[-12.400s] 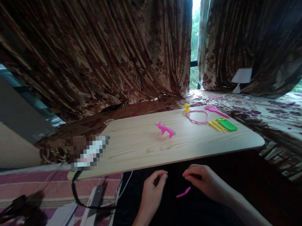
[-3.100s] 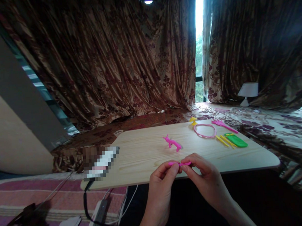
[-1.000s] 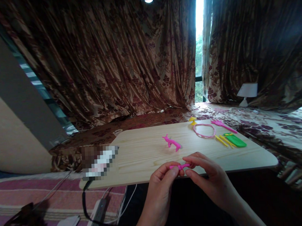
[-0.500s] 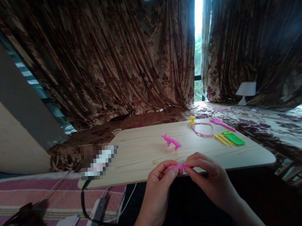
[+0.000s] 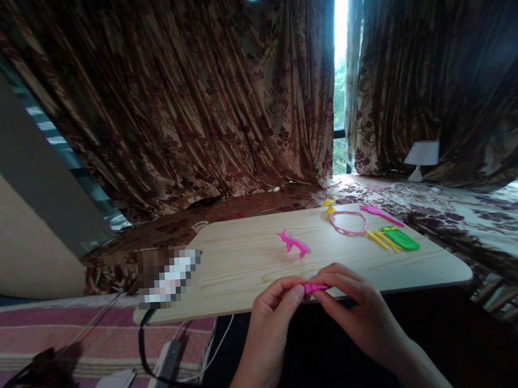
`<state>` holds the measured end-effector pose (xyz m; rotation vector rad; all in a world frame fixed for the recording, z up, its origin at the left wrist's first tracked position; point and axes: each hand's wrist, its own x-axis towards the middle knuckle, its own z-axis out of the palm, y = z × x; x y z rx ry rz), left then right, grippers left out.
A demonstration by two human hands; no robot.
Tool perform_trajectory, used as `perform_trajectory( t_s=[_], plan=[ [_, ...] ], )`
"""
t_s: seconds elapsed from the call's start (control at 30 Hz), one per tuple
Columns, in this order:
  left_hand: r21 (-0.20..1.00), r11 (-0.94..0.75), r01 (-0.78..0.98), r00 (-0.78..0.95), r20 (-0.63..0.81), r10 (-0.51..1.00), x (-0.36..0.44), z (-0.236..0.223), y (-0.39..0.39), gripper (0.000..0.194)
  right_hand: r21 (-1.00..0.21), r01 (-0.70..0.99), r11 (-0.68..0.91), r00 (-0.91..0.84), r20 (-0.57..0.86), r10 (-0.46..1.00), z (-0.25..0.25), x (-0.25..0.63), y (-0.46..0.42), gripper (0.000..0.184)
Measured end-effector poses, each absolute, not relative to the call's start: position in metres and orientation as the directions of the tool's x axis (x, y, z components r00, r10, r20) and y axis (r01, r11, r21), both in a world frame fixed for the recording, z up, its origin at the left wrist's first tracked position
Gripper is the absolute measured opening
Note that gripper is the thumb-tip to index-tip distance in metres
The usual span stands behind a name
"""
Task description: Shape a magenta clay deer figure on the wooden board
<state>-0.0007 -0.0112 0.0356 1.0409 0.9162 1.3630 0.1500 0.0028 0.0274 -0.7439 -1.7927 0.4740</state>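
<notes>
Head view, left hand (image 5: 276, 309): thumb and forefinger pinched tight on one end of the little pink piece (image 5: 314, 287), so pretty much no gap there.
Right hand (image 5: 358, 298): thumb and fingertips nipping the same bit from the other side, also a narrow grip.
Pink piece: right between the two sets of fingertips, partly covered by them, so can't make out its full shape.
Pink animal figure (image 5: 294, 243): standing on the wooden table (image 5: 233, 255), just beyond the grip and a touch left.
Pink ring (image 5: 349, 232): lying flat, further past the grip, off to the right.
Yellow bit (image 5: 329, 206): just beyond the ring, at the table's far edge.
Yellow sticks (image 5: 378, 239): right of the grip and further out, next to the flat green piece (image 5: 402, 239).
Pink hand-shaped stick (image 5: 383, 215): beyond those, well off from the fingers.
</notes>
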Motion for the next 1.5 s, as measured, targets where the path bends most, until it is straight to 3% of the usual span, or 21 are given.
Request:
perform_trajectory(
  t_s=[0.27, 0.4, 0.53, 0.63, 0.77, 0.93, 1.03, 1.13, 1.2, 1.5],
  plan=[
    [0.979, -0.082, -0.186, 0.116, 0.105, 0.988, -0.006, 0.031, -0.006, 0.015, -0.639, 0.240, 0.731, -0.208, 0.702, 0.681, 0.024, 0.151, 0.004, 0.010],
    [0.980, -0.080, -0.182, 0.096, 0.098, 0.991, -0.005, 0.032, -0.007, 0.013, -0.648, 0.240, 0.723, -0.211, 0.692, 0.690, 0.023, 0.152, 0.003, 0.013],
    [0.979, -0.092, -0.184, 0.058, 0.104, 0.993, -0.003, 0.035, -0.010, 0.012, -0.656, 0.217, 0.723, -0.252, 0.677, 0.691, 0.024, 0.153, 0.002, 0.030],
    [0.984, -0.099, -0.151, 0.087, 0.113, 0.990, -0.003, 0.034, -0.010, 0.012, -0.653, 0.213, 0.727, -0.266, 0.677, 0.686, 0.023, 0.152, 0.003, 0.022],
    [0.987, -0.138, -0.085, 0.079, 0.144, 0.986, -0.002, 0.032, -0.007, 0.017, -0.618, 0.262, 0.741, -0.238, 0.703, 0.671, 0.020, 0.150, 0.005, 0.017],
    [0.988, -0.138, -0.062, 0.006, 0.139, 0.990, -0.001, 0.034, -0.007, 0.026, -0.599, 0.302, 0.741, -0.227, 0.710, 0.667, 0.018, 0.152, 0.004, 0.030],
    [0.986, -0.159, -0.048, 0.028, 0.160, 0.987, -0.003, 0.034, -0.008, 0.031, -0.598, 0.299, 0.744, -0.204, 0.722, 0.662, 0.019, 0.153, 0.004, 0.025],
    [0.984, -0.152, -0.093, 0.053, 0.157, 0.986, -0.006, 0.031, -0.009, 0.017, -0.606, 0.288, 0.742, -0.207, 0.717, 0.666, 0.020, 0.153, 0.005, 0.022],
    [0.983, -0.151, -0.103, 0.067, 0.158, 0.985, -0.008, 0.029, -0.008, 0.018, -0.616, 0.287, 0.734, -0.201, 0.710, 0.675, 0.021, 0.153, 0.005, 0.019],
    [0.935, -0.334, 0.122, 0.092, 0.324, 0.942, -0.009, 0.027, -0.007, 0.010, -0.632, 0.260, 0.730, -0.214, 0.700, 0.682, 0.024, 0.150, 0.001, 0.012]
  ],
)
